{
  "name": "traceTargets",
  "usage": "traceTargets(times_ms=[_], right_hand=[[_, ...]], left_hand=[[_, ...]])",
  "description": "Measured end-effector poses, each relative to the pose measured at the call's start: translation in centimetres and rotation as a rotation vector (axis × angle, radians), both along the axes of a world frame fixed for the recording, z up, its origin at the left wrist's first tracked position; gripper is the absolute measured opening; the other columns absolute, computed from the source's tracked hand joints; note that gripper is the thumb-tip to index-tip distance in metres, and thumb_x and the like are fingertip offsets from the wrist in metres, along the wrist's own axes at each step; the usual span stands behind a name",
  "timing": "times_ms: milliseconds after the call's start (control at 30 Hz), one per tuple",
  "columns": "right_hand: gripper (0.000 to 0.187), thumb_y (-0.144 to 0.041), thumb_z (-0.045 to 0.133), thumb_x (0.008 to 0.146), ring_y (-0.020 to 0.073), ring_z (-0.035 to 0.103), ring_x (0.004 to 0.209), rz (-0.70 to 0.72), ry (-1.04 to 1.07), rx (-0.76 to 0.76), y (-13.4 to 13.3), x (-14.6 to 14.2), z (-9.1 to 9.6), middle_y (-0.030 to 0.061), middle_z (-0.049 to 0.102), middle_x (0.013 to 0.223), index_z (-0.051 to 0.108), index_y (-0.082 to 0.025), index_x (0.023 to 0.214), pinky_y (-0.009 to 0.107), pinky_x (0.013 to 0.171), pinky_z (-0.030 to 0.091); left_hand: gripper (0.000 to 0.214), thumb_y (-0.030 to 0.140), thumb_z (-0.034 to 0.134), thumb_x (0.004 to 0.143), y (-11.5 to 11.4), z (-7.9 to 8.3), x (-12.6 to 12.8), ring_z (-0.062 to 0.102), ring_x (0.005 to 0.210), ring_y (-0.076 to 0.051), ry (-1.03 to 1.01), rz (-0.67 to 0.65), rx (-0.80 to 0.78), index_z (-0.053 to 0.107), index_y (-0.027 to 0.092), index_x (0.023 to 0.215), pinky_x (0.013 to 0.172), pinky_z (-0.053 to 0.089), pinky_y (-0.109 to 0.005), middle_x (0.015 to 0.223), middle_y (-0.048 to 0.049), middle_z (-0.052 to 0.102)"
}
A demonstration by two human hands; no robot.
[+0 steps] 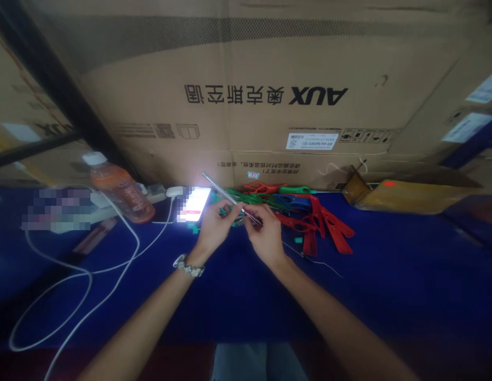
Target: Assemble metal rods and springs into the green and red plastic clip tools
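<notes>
Over the middle of the table both of my hands meet on a long thin metal tube [220, 188], which slants up to the left. My left hand [214, 226], with a bracelet at its wrist, is closed, thumb and fingers pinching the tube near its lower end. Curled around that lower end is my right hand [266, 237], where a dark red part shows between the fingers; its shape is mostly hidden. Just behind my hands lies a pile of red [335, 230], green [295, 189] and blue [295, 202] plastic handle-like pieces.
A lit phone [197, 203] stands left of my hands. Further left are a drink bottle [121, 188] and looping white cables [130, 259] across the blue tabletop [238, 301]. Behind rises a large cardboard box [246, 63]; a yellowish packet [412, 197] lies at right.
</notes>
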State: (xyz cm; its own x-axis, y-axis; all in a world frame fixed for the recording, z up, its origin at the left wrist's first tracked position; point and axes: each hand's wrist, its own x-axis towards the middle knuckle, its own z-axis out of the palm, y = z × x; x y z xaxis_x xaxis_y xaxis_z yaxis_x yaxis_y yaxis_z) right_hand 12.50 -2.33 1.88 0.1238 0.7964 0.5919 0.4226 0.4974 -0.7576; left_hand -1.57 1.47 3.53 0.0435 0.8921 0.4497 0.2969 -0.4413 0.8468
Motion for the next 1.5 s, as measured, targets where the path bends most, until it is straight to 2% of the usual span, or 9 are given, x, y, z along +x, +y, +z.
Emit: traceTargets(times_ms=[367, 500, 700, 1067, 1267, 1500], right_hand=[[0.019, -0.017, 0.058, 0.089, 0.0179, 0.067, 0.080, 0.041, 0.046, -0.046, -0.4, 0.1, 0.6, 0.0045, 0.069, 0.092, 0.071, -0.024, 0.100, 0.032, 0.074, 0.057], [0.017, -0.021, 0.063, 0.087, 0.0191, 0.071, 0.086, 0.097, 0.176, -0.086, -0.3, -0.2, 0.0, 0.0046, 0.073, 0.095, 0.070, -0.023, 0.102, 0.034, 0.079, 0.060], [0.033, -0.023, 0.067, 0.083, 0.0195, 0.074, 0.085, 0.189, 0.335, -0.158, -0.2, -0.3, -0.6, 0.0034, 0.076, 0.095, 0.064, -0.024, 0.116, 0.036, 0.084, 0.061], [0.027, -0.027, 0.072, 0.079, 0.0181, 0.074, 0.076, 0.257, 0.483, -0.224, -0.1, -0.6, -0.7, 0.0013, 0.075, 0.087, 0.064, -0.023, 0.105, 0.034, 0.076, 0.062], [0.025, -0.023, 0.074, 0.077, 0.0169, 0.074, 0.075, 0.267, 0.573, -0.217, -0.2, -0.9, -0.8, 0.0005, 0.075, 0.086, 0.066, -0.021, 0.100, 0.031, 0.074, 0.061], [0.025, -0.023, 0.076, 0.075, 0.0170, 0.073, 0.073, 0.263, 0.599, -0.253, -0.2, -0.9, -0.9, -0.0004, 0.074, 0.085, 0.067, -0.022, 0.098, 0.032, 0.073, 0.061]], left_hand=[[0.030, 0.045, 0.070, 0.084, -0.6, -0.8, 1.0, 0.042, 0.056, -0.012, -0.146, 0.010, 0.002, 0.066, 0.018, 0.071, 0.055, 0.034, -0.024, 0.058, 0.0043, 0.048], [0.033, 0.049, 0.073, 0.080, -0.7, -1.6, 1.0, 0.043, 0.056, -0.011, -0.250, 0.008, -0.073, 0.069, 0.018, 0.074, 0.055, 0.036, -0.024, 0.060, 0.0038, 0.052], [0.034, 0.051, 0.075, 0.077, -0.8, -2.3, 1.1, 0.052, 0.063, -0.012, -0.369, -0.037, -0.162, 0.074, 0.017, 0.082, 0.056, 0.041, -0.023, 0.071, 0.0000, 0.064], [0.030, 0.046, 0.076, 0.078, -0.8, -2.5, 1.2, 0.048, 0.059, -0.010, -0.412, 0.008, -0.117, 0.070, 0.016, 0.076, 0.057, 0.041, -0.022, 0.063, 0.0036, 0.056], [0.032, 0.047, 0.075, 0.078, -0.9, -2.4, 1.1, 0.054, 0.067, -0.012, -0.447, -0.060, -0.166, 0.073, 0.015, 0.080, 0.062, 0.043, -0.023, 0.074, -0.0002, 0.065], [0.035, 0.049, 0.081, 0.071, -1.1, -2.6, 1.4, 0.056, 0.071, -0.013, -0.539, -0.028, -0.218, 0.077, 0.015, 0.080, 0.065, 0.044, -0.023, 0.075, -0.0015, 0.068]])
